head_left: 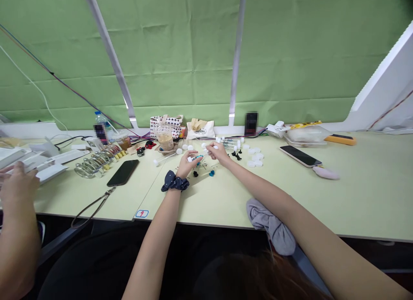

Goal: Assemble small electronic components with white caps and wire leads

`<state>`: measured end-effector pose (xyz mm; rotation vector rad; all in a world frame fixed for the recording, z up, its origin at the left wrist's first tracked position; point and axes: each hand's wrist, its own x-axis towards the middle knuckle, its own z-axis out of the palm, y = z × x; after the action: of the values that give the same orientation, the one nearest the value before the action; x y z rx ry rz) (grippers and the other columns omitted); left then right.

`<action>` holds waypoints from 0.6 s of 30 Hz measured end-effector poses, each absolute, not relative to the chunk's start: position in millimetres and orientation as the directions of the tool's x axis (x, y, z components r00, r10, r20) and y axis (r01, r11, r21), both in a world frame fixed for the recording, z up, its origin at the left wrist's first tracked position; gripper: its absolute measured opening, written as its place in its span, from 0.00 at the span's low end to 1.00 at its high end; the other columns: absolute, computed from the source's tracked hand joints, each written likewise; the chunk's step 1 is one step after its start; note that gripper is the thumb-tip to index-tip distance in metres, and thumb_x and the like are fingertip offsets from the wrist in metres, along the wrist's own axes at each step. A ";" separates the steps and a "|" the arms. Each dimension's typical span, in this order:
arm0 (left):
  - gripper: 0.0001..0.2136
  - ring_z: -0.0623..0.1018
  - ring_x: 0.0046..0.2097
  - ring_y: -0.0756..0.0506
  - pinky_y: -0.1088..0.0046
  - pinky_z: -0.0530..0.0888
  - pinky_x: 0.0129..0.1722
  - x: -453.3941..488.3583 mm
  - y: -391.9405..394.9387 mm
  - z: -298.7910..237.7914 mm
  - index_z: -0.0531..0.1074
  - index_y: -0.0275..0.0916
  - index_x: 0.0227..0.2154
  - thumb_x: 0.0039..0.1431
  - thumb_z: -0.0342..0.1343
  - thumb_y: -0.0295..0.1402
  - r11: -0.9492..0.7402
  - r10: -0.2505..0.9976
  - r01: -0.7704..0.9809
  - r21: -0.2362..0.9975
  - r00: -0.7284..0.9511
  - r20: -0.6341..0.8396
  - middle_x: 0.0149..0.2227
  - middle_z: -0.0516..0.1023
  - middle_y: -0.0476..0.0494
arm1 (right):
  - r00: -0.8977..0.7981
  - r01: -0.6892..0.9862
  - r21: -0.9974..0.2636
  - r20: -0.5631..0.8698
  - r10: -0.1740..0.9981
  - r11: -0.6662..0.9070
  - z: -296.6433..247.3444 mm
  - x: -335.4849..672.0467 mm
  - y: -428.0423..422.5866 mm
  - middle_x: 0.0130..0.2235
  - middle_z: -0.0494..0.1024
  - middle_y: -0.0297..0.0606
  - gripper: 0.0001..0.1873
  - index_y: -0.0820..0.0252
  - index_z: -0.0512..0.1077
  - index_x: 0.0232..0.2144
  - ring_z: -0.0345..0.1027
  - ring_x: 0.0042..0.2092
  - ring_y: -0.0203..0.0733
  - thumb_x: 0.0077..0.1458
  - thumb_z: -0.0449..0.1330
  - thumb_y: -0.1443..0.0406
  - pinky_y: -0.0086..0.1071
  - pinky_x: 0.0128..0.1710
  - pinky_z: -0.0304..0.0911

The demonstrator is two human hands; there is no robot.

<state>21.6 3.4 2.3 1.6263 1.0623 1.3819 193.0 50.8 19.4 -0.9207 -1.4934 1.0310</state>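
My left hand [188,163], with a dark dotted scrunchie [174,182] at the wrist, pinches one end of a slim transparent tube [205,153]. The other end, which looks white, is between the fingers of my right hand [218,153]. Something small and blue shows by the left fingertips; whether it is inside the tube I cannot tell. On the table below lie a blue part [211,173] and a black part [195,174]. Several small black pieces [238,157] and white caps [256,158] are right of my right hand. Capped tubes [229,143] lie behind it.
A phone [123,172] and a row of metal rings [93,164] lie to the left, with another person's hand [18,182] beyond. An iced drink cup [165,141] stands behind. Another phone [300,156] lies right. A grey cloth [271,227] hangs at the front edge.
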 end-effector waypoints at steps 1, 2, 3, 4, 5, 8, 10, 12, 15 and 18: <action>0.25 0.69 0.25 0.54 0.77 0.66 0.24 20.0 4.9 3.2 0.66 0.38 0.46 0.46 0.60 0.45 -0.412 0.911 0.129 0.902 0.032 0.411 0.38 0.74 0.42 | -0.128 -0.014 -0.957 0.288 0.949 0.288 22.1 196.9 55.3 0.20 0.67 0.31 0.16 0.58 0.62 0.24 0.54 0.17 0.30 0.45 0.61 0.54 0.26 0.16 0.51; 0.25 0.71 0.28 0.53 0.76 0.68 0.27 17.0 6.5 4.1 0.64 0.39 0.48 0.48 0.59 0.45 -0.436 0.895 0.146 0.888 -0.026 0.444 0.42 0.73 0.40 | -0.088 -0.042 -0.964 0.267 0.960 0.264 24.7 201.8 60.0 0.20 0.68 0.31 0.18 0.59 0.63 0.25 0.55 0.17 0.30 0.43 0.63 0.52 0.25 0.16 0.51; 0.24 0.73 0.33 0.50 0.75 0.69 0.30 12.4 8.2 4.9 0.63 0.40 0.49 0.51 0.57 0.45 -0.448 0.879 0.184 0.875 -0.087 0.468 0.45 0.72 0.39 | -0.036 -0.057 -0.964 0.260 0.965 0.258 26.9 208.0 64.8 0.20 0.68 0.32 0.20 0.59 0.64 0.26 0.57 0.17 0.30 0.42 0.64 0.51 0.25 0.16 0.52; 0.23 0.73 0.37 0.48 0.73 0.70 0.33 6.5 9.9 5.3 0.63 0.40 0.48 0.52 0.55 0.45 -0.450 0.855 0.252 0.857 -0.153 0.495 0.46 0.70 0.38 | 0.037 -0.055 -0.963 0.262 0.964 0.264 28.5 215.3 69.7 0.20 0.69 0.32 0.21 0.60 0.64 0.26 0.59 0.18 0.30 0.41 0.64 0.50 0.25 0.17 0.54; 0.21 0.73 0.42 0.46 0.71 0.70 0.37 -0.8 11.3 5.3 0.64 0.40 0.48 0.53 0.55 0.44 -0.443 0.820 0.347 0.827 -0.218 0.530 0.48 0.69 0.38 | 0.112 -0.034 -0.959 0.275 0.955 0.280 29.6 223.6 74.8 0.21 0.69 0.31 0.21 0.60 0.65 0.27 0.61 0.19 0.30 0.41 0.64 0.50 0.25 0.18 0.56; 0.17 0.67 0.52 0.39 0.61 0.66 0.49 -25.3 13.5 2.5 0.67 0.38 0.44 0.53 0.55 0.40 -0.185 0.683 0.664 0.725 -0.443 0.580 0.47 0.69 0.36 | 0.330 0.158 -0.942 0.332 0.884 0.295 29.2 252.1 90.3 0.23 0.67 0.30 0.21 0.61 0.69 0.30 0.64 0.22 0.33 0.42 0.64 0.50 0.26 0.20 0.60; 0.16 0.62 0.55 0.35 0.54 0.62 0.52 -39.6 12.8 -1.1 0.68 0.37 0.43 0.52 0.54 0.37 0.099 0.606 0.737 0.668 -0.577 0.547 0.50 0.66 0.33 | 0.402 0.259 -0.929 0.353 0.845 0.265 27.1 270.6 100.7 0.24 0.68 0.32 0.20 0.62 0.70 0.31 0.66 0.24 0.36 0.42 0.64 0.52 0.28 0.23 0.63; 0.16 0.59 0.58 0.35 0.51 0.60 0.53 -49.9 11.1 -5.1 0.67 0.38 0.46 0.53 0.52 0.35 0.228 0.587 0.752 0.618 -0.613 0.529 0.54 0.63 0.33 | 0.451 0.289 -0.925 0.358 0.818 0.245 24.6 286.4 110.6 0.26 0.69 0.34 0.19 0.63 0.71 0.32 0.67 0.25 0.37 0.44 0.63 0.54 0.30 0.25 0.64; 0.20 0.52 0.62 0.34 0.46 0.55 0.55 -57.7 9.1 -10.4 0.64 0.41 0.50 0.53 0.50 0.32 0.289 0.652 0.774 0.563 -0.590 0.477 0.60 0.57 0.35 | 0.547 0.227 -0.948 0.313 0.777 0.223 20.1 303.9 123.6 0.30 0.71 0.36 0.19 0.62 0.68 0.37 0.67 0.23 0.35 0.47 0.61 0.54 0.29 0.23 0.65; 0.25 0.48 0.63 0.32 0.41 0.52 0.55 -58.5 8.9 -13.8 0.61 0.45 0.54 0.51 0.52 0.32 0.324 0.750 0.791 0.520 -0.549 0.369 0.61 0.55 0.37 | 0.608 0.146 -0.974 0.227 0.761 0.174 12.8 313.8 133.0 0.32 0.72 0.37 0.21 0.62 0.65 0.41 0.67 0.23 0.34 0.48 0.61 0.56 0.28 0.21 0.66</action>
<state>-58.5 8.9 -13.8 1.5175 2.6046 1.0800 313.8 133.0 12.8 -1.3544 -0.8530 0.5203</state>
